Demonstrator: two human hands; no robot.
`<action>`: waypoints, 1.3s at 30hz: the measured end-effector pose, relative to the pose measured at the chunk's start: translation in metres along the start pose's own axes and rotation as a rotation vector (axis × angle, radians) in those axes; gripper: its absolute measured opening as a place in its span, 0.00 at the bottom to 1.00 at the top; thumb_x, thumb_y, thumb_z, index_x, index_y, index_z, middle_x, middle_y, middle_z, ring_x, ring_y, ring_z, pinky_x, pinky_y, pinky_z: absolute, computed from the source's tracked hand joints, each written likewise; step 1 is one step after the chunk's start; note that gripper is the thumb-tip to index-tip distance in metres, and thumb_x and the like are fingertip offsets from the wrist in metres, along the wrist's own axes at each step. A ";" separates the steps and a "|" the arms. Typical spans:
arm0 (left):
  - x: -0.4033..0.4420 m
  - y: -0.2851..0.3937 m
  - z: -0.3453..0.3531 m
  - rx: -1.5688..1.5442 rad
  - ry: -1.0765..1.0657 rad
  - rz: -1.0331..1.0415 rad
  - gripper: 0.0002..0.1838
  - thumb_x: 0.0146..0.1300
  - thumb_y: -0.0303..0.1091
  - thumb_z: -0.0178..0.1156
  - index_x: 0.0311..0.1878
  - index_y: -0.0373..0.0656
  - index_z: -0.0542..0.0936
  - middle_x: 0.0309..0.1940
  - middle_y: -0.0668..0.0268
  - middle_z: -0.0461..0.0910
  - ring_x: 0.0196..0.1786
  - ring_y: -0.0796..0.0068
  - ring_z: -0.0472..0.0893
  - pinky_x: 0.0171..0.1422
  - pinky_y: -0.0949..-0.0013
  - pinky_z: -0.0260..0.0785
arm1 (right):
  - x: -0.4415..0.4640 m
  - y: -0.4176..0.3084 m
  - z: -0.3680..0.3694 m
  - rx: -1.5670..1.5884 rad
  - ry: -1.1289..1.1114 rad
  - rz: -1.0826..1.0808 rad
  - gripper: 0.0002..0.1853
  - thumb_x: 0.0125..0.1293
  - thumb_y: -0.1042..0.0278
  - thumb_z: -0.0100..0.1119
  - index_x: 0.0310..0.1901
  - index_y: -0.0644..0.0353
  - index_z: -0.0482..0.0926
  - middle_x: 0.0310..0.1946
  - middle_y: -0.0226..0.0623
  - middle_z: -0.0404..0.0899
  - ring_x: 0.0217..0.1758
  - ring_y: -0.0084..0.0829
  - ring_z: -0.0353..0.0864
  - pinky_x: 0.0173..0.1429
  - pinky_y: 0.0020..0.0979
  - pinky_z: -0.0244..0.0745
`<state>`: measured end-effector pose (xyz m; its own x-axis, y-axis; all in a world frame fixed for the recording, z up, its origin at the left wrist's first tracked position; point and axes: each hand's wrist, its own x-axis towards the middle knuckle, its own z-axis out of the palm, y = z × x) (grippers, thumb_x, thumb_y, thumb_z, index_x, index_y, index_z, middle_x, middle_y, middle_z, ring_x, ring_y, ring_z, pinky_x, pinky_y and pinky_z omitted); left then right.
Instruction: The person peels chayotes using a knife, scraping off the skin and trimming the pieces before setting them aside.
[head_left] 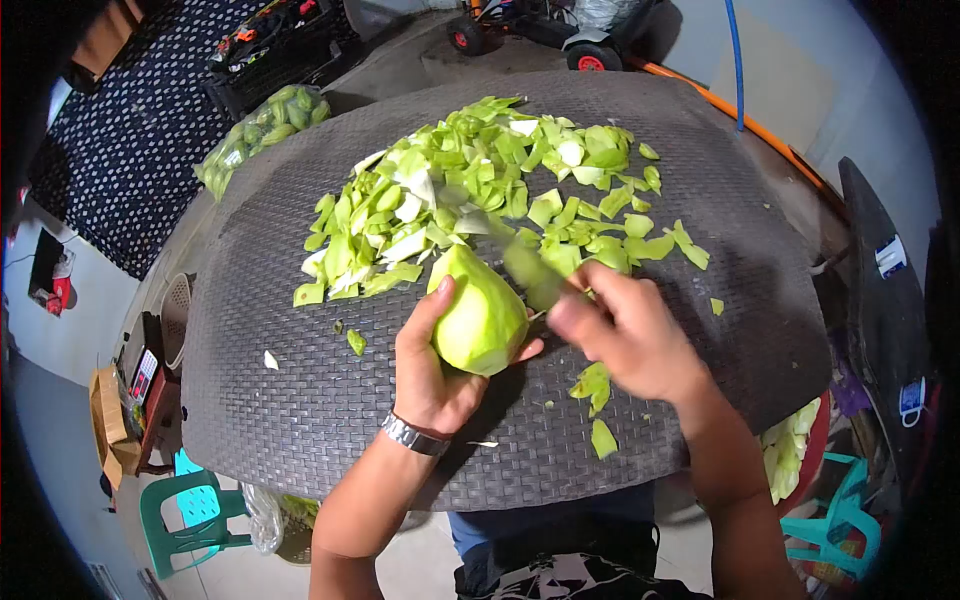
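Observation:
My left hand (432,378) is closed around the lower side of a pale green, pear-shaped fruit (478,318), holding it tilted over the table. Most of the fruit's visible surface looks peeled. In my right hand (642,338) is a knife (530,268), smeared by motion, its blade pointing up and left just past the fruit. Whether the blade touches the fruit I cannot tell. Beyond both hands spreads a heap of green and whitish peelings (400,215). A few loose peel scraps (592,385) lie near my right forearm.
The dark woven-pattern table (270,400) has rounded edges. Behind its left side sits a plastic bag of green produce (265,130). Teal stools (190,510) flank the near side. At the lower right, a red basin (815,455) holds pale green pieces. A wheeled cart (540,30) stands at the back.

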<state>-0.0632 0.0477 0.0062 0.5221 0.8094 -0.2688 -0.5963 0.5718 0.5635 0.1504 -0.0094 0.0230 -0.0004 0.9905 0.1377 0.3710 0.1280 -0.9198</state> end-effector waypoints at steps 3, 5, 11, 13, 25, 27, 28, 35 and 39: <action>0.009 -0.006 -0.016 -0.001 0.070 0.059 0.25 0.77 0.52 0.61 0.64 0.43 0.78 0.54 0.57 0.86 0.57 0.59 0.87 0.62 0.51 0.83 | -0.008 -0.002 0.015 -0.360 -0.065 -0.209 0.43 0.67 0.34 0.71 0.65 0.67 0.71 0.24 0.52 0.84 0.24 0.52 0.88 0.34 0.49 0.85; 0.004 -0.002 -0.013 -0.029 0.022 0.037 0.22 0.79 0.54 0.58 0.61 0.46 0.80 0.52 0.59 0.88 0.54 0.63 0.88 0.62 0.54 0.82 | -0.011 0.000 0.023 -0.517 -0.064 -0.349 0.56 0.64 0.29 0.71 0.77 0.69 0.61 0.20 0.51 0.82 0.24 0.52 0.88 0.34 0.48 0.85; 0.004 -0.001 -0.006 -0.050 -0.029 -0.031 0.24 0.77 0.56 0.58 0.62 0.46 0.79 0.53 0.59 0.87 0.54 0.62 0.88 0.63 0.53 0.81 | -0.011 0.005 0.037 -0.614 -0.025 -0.501 0.61 0.64 0.26 0.67 0.83 0.67 0.53 0.17 0.45 0.79 0.20 0.48 0.86 0.31 0.44 0.85; 0.007 -0.002 -0.013 0.000 0.033 -0.007 0.24 0.75 0.55 0.59 0.62 0.46 0.79 0.54 0.59 0.87 0.54 0.62 0.88 0.64 0.53 0.80 | -0.010 0.006 0.037 -0.659 -0.035 -0.483 0.61 0.64 0.25 0.66 0.84 0.64 0.54 0.17 0.45 0.79 0.21 0.48 0.86 0.31 0.44 0.85; 0.010 -0.004 -0.020 -0.048 -0.040 -0.050 0.24 0.80 0.55 0.55 0.66 0.47 0.80 0.56 0.59 0.88 0.56 0.61 0.88 0.65 0.50 0.81 | -0.007 0.006 0.026 -0.574 -0.075 -0.387 0.57 0.68 0.27 0.64 0.86 0.54 0.51 0.23 0.52 0.82 0.29 0.57 0.88 0.39 0.51 0.85; 0.013 -0.006 -0.020 -0.085 -0.125 -0.097 0.24 0.80 0.53 0.55 0.66 0.46 0.80 0.56 0.59 0.88 0.55 0.61 0.89 0.64 0.50 0.82 | -0.008 0.004 0.023 -0.587 -0.121 -0.382 0.57 0.68 0.28 0.64 0.86 0.56 0.50 0.27 0.54 0.83 0.32 0.58 0.89 0.41 0.52 0.85; 0.009 -0.005 -0.011 -0.053 -0.099 -0.092 0.25 0.81 0.53 0.55 0.67 0.45 0.80 0.56 0.58 0.88 0.55 0.60 0.89 0.63 0.51 0.82 | -0.007 0.004 0.020 -0.596 -0.131 -0.404 0.57 0.68 0.28 0.64 0.86 0.58 0.50 0.28 0.55 0.84 0.33 0.59 0.89 0.42 0.52 0.85; 0.005 -0.007 -0.010 0.107 -0.065 -0.090 0.30 0.81 0.58 0.52 0.72 0.44 0.75 0.62 0.56 0.84 0.61 0.57 0.86 0.67 0.49 0.80 | 0.000 0.013 0.009 -0.551 -0.041 -0.446 0.59 0.69 0.28 0.63 0.85 0.63 0.48 0.39 0.62 0.86 0.44 0.63 0.89 0.50 0.54 0.85; 0.006 -0.001 -0.009 0.049 -0.123 -0.083 0.32 0.81 0.62 0.51 0.71 0.46 0.76 0.62 0.56 0.85 0.61 0.58 0.86 0.68 0.48 0.80 | -0.009 -0.003 0.011 -0.505 -0.131 -0.375 0.64 0.68 0.26 0.63 0.84 0.73 0.43 0.30 0.63 0.84 0.40 0.63 0.90 0.50 0.53 0.85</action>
<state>-0.0649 0.0525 -0.0030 0.6410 0.7352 -0.2203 -0.5188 0.6266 0.5816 0.1392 -0.0178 0.0210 -0.3164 0.8852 0.3411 0.7156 0.4587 -0.5267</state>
